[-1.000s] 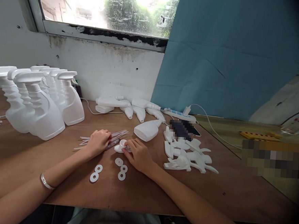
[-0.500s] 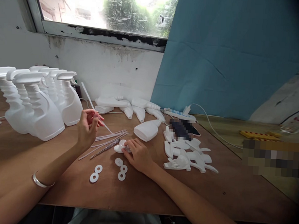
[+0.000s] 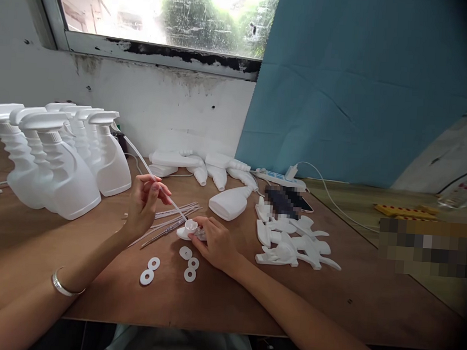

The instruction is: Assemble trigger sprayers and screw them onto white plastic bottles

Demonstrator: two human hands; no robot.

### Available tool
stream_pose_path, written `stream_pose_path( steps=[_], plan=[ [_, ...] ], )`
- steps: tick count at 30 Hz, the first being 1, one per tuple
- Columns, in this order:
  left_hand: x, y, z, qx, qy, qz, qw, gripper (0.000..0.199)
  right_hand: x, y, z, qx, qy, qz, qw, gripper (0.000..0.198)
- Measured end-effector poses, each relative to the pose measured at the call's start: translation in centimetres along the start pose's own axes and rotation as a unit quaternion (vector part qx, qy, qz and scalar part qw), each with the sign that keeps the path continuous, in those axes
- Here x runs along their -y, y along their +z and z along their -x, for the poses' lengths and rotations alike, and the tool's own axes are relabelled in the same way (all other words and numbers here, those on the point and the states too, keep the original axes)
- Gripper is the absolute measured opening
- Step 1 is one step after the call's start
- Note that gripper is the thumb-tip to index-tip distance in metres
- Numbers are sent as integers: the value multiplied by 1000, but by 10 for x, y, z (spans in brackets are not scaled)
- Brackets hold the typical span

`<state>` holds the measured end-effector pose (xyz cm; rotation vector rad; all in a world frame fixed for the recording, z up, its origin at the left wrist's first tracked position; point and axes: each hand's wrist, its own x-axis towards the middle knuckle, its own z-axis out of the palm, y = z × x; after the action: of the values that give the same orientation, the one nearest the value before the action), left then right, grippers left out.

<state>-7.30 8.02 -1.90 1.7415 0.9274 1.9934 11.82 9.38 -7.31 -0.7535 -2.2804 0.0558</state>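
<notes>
My left hand pinches a thin white tube that slants down to the right. Its lower end meets the round opening of a white spray trigger head; whether it has entered cannot be seen. My right hand is closed around that spray head on the tabletop, partly covering it. Behind the wrists lie several loose white tubes and a slim screwdriver-like tool. In front of the hands are several flat white ring washers, with two more washers to the left.
Assembled white spray bottles stand at left. Several bottles without heads lie at the back by the wall. On the right are loose spray heads, a phone and a power strip on the brown table.
My left hand has moved right with the tube, bringing the tube's lower end from beside the spray head to its opening. My right hand has stayed nearly still.
</notes>
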Motion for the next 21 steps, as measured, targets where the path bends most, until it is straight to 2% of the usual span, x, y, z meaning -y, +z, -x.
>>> stream_pose_path(
  steps=[7,14,21],
  plan=[
    [3,1,3,22,13,-38,999,13,0,1,0,5,-11,7,1000,21],
    [2,2,4,40,31,-35,998,9,0,0,0,7,-12,16,1000,20],
    [5,5,11,69,-13,-21,997,12,0,1,-1,-1,-22,21,1000,17]
  ],
)
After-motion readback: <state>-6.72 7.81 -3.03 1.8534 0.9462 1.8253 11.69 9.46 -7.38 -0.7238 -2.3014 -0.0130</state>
